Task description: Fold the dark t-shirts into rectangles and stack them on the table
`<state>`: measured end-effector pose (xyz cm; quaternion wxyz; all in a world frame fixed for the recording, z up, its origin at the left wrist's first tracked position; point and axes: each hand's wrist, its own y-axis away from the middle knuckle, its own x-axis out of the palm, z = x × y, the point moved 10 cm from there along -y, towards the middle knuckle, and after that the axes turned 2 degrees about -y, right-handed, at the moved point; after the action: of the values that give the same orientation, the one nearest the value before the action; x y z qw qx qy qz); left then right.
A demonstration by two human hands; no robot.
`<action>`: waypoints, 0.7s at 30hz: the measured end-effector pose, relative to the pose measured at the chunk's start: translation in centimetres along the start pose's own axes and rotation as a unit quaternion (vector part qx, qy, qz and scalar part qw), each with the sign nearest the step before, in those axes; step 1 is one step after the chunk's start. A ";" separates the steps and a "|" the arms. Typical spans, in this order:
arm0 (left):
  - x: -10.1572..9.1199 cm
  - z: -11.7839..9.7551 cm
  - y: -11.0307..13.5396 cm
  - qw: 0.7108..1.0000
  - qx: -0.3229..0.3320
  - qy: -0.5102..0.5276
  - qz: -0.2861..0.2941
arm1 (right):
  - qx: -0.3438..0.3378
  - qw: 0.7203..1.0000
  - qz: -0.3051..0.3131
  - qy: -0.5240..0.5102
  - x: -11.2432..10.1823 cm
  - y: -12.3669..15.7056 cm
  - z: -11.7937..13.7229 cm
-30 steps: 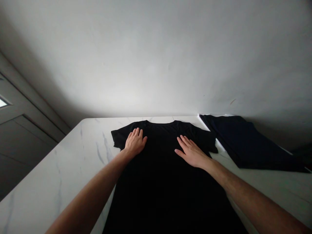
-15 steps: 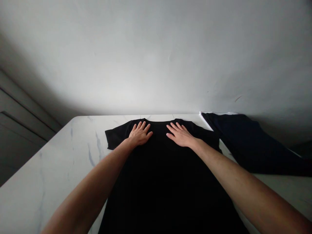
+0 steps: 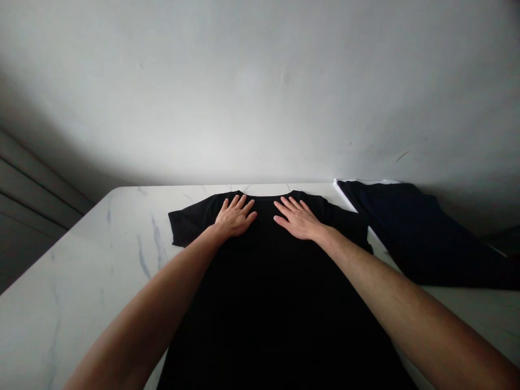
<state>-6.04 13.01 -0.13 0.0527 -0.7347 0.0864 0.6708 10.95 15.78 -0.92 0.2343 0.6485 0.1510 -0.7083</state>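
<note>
A black short-sleeved T-shirt (image 3: 276,298) lies spread out flat, its neckline at the far side and its body reaching toward me. My left hand (image 3: 234,216) rests palm down on the upper left of the shirt, just below the collar, fingers spread. On the upper right, my right hand (image 3: 296,218) lies flat in the same way, fingers apart. Neither hand grips the cloth. The right forearm covers part of the right sleeve, and the shirt's lower hem is out of frame.
The shirt is on a white marble-patterned table (image 3: 101,271) that meets a grey wall (image 3: 244,97). To the right lies a dark navy garment (image 3: 422,238) with white showing along its edge. Grey panels (image 3: 24,200) stand at the left beyond the table's edge.
The view has shifted slightly, so the table and shirt appear a bit higher. My hands stay flat on the shirt near the collar, slightly closer together.
</note>
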 end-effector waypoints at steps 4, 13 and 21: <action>-1.0 0.1 0.3 1.000 0.001 0.020 -0.012 | -0.002 1.000 -0.004 -0.011 -0.4 0.0 -0.1; -1.7 -4.7 16.5 0.991 0.112 -0.020 -0.074 | -0.123 0.990 -0.050 -0.037 -1.2 10.5 7.0; 0.7 -5.5 21.9 0.996 0.087 -0.011 -0.014 | -0.003 0.999 -0.042 0.007 2.2 22.0 3.7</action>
<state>-4.98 -9.51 0.52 0.1274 -0.7211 0.1336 0.6678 19.34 -5.00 -0.67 0.2056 0.6457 0.1815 -0.7127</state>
